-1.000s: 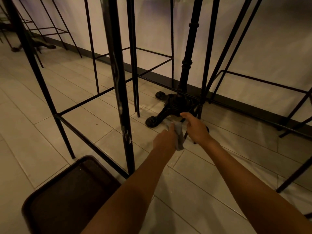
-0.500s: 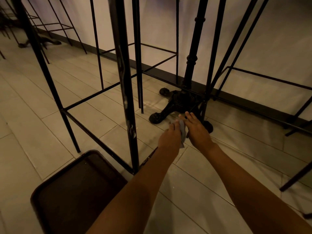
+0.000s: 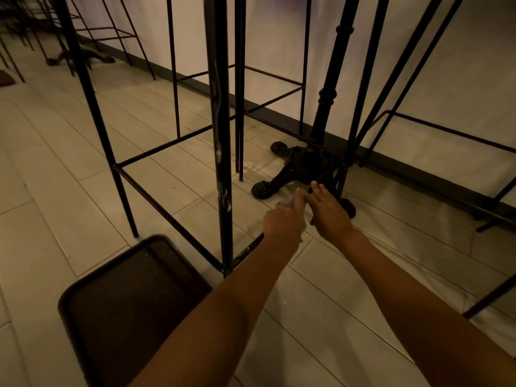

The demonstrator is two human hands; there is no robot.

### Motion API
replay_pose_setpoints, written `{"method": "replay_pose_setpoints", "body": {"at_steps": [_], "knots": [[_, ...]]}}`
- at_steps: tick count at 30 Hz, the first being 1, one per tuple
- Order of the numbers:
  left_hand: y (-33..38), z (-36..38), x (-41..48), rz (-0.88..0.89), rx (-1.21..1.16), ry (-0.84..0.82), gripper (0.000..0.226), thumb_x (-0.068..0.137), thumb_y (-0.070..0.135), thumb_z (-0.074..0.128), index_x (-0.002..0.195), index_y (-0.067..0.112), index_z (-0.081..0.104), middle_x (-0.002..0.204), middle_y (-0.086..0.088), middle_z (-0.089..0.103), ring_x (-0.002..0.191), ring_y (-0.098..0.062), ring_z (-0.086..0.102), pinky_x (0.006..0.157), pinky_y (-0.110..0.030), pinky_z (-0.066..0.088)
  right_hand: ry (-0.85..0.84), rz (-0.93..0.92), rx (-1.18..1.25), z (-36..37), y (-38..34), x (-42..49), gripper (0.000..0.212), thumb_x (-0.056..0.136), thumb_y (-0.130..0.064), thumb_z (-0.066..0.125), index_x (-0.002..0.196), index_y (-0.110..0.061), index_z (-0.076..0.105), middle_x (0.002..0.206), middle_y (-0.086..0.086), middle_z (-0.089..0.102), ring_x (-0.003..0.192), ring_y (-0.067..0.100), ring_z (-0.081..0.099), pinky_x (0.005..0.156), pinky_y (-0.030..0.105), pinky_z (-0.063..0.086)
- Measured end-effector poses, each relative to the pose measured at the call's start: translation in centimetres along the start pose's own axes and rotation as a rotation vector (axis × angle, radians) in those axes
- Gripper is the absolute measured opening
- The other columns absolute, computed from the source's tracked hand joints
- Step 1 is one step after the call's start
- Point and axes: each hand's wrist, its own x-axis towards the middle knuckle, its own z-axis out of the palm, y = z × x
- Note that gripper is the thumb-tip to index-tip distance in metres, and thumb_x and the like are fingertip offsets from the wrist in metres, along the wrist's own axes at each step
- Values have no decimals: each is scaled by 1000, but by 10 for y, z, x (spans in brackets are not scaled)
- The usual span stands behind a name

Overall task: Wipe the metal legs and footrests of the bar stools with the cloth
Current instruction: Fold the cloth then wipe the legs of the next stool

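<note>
Gripping the cloth (image 3: 289,203) bunched in curled fingers, the left hand (image 3: 283,226) sits mid-frame, low near the floor and just beside the cast table base (image 3: 296,169). The right hand (image 3: 331,216) is next to it, fingers straight, holding nothing, tips by the cloth. Neither of the hands is on stool metal. The near stool leg (image 3: 220,121), centre frame, shows pale smears; the footrest bar (image 3: 156,148) left of it looks unwiped. Judgement: early, most left. More stools (image 3: 111,37) upper left.

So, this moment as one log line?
left hand grips pale grey cloth | right hand open beside it | near ornate black metal table base
</note>
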Motion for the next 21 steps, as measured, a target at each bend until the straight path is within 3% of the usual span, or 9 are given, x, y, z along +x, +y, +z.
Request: {"method": "replay_pose_setpoints", "body": {"at_steps": [2, 7, 12, 16, 19, 21], "knots": [[-1, 3, -2, 25, -4, 1, 80, 86, 26, 63, 144, 10, 11, 134, -21, 43, 114, -33, 52, 87, -37, 46, -20, 2, -11, 0, 1, -1, 78, 84, 6, 53, 146, -24, 16, 156, 13, 7, 144, 28, 4, 116, 38, 19], [-11, 12, -12, 58, -33, 21, 80, 89, 25, 59, 148, 13, 6, 147, -26, 24, 124, -36, 43, 96, -39, 42, 36, -29, -1, 1, -8, -3, 73, 84, 12, 43, 146, -14, 14, 156, 10, 5, 144, 26, -4, 118, 36, 13], [-18, 24, -24, 41, -110, 20, 75, 91, 21, 57, 148, 14, 9, 148, -22, 21, 129, -34, 36, 103, -40, 36, 40, -60, 82, 7, -9, -8, 71, 85, 15, 37, 146, -11, 14, 156, 9, 10, 145, 23, 2, 116, 33, 13], [-21, 24, -18, -23, -189, -5, 83, 82, 22, 68, 146, 14, 16, 146, -18, 26, 126, -34, 41, 98, -45, 41, -18, -24, 129, 5, -15, -9, 70, 86, 16, 33, 147, -15, 15, 157, 8, 5, 145, 23, -1, 115, 40, 15], [-12, 22, -5, -87, -179, 17, 60, 91, 30, 51, 142, 10, 26, 143, -22, 30, 126, -34, 40, 91, -43, 46, -53, -7, 128, 1, -17, -7, 64, 89, 11, 35, 146, -13, 16, 156, 10, 6, 145, 24, 1, 115, 39, 16], [-13, 23, -2, -102, -187, 9, 56, 90, 32, 49, 139, 12, 30, 143, -21, 31, 122, -33, 44, 87, -42, 47, -46, -24, 121, 1, -15, -6, 63, 90, 9, 37, 146, -13, 18, 156, 12, 8, 144, 25, 3, 114, 38, 19]]}}
